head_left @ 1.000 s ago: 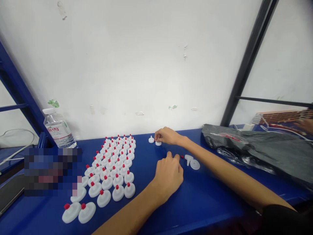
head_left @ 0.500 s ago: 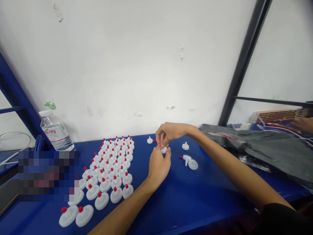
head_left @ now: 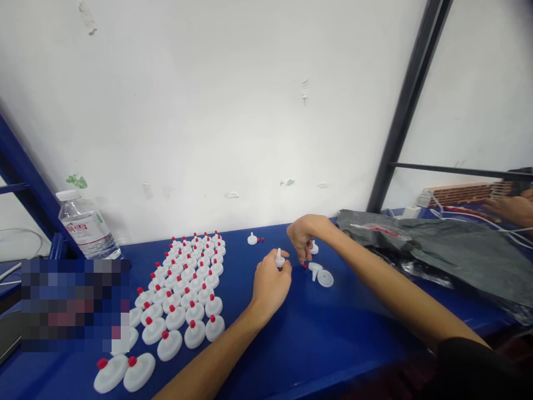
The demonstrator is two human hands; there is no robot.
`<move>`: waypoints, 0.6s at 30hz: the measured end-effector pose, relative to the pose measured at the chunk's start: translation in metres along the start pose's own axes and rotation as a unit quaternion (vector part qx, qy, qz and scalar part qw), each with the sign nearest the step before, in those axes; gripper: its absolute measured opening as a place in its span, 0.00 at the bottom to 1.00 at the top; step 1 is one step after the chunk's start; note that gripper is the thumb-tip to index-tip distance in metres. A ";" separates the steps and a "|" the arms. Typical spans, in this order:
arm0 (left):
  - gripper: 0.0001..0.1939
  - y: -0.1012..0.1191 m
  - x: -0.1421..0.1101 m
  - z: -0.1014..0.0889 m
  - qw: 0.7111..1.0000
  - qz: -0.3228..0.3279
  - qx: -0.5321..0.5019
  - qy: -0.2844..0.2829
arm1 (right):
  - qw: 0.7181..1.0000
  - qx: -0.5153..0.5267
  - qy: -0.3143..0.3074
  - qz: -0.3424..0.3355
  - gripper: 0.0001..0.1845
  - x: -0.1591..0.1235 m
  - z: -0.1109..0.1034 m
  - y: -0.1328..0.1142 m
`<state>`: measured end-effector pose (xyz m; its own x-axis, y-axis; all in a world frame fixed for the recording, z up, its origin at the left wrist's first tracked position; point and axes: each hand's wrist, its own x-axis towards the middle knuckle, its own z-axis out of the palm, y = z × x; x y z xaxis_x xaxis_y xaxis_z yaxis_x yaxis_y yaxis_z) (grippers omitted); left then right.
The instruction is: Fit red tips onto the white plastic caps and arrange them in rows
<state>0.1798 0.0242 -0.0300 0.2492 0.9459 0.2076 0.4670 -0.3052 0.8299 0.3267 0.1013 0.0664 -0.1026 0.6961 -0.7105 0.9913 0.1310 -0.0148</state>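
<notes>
My left hand [head_left: 270, 283] holds a white plastic nozzle cap [head_left: 280, 260] between thumb and fingers, its bare spout pointing up. To its right, my right hand [head_left: 305, 240] reaches down with fingertips pinched at a small red tip cap [head_left: 304, 266] on the table. Just beside that lie a tipped white nozzle cap [head_left: 315, 268] and a round white disc-shaped piece [head_left: 325, 278]. Another white nozzle cap [head_left: 314, 248] stands partly behind my right hand. Farther left, an upright nozzle cap [head_left: 252, 239] has small red tip caps [head_left: 260, 240] next to it.
Many white nozzle caps with red tips [head_left: 175, 318] stand in rows on the blue table [head_left: 266, 355] at left. A water bottle [head_left: 89, 228] leans near the wall. Grey plastic bags [head_left: 433, 255] lie at right. Another person's hand [head_left: 514, 208] shows at the far right.
My right hand has left the piece in my left hand and moved right, down to the red tip cap. The held nozzle cap's spout now shows upright.
</notes>
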 end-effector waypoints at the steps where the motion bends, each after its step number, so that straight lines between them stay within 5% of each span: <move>1: 0.12 0.001 0.000 0.000 1.000 0.000 0.001 0.000 | 1.000 -0.006 -0.007 0.003 0.17 0.003 0.001 -0.001; 12: 0.13 0.002 -0.002 0.000 1.000 0.009 0.007 -0.003 | 0.999 -0.028 -0.024 -0.020 0.16 0.019 0.005 0.000; 18: 0.11 0.002 -0.002 0.000 1.000 0.009 0.014 -0.001 | 0.991 0.037 0.066 -0.113 0.15 -0.006 -0.008 0.009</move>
<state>0.1801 0.0218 -0.0292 0.2589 0.9400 0.2220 0.4862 -0.3254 0.8110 0.3351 0.1042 0.0760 -0.3275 0.7417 -0.5854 0.9447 0.2450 -0.2180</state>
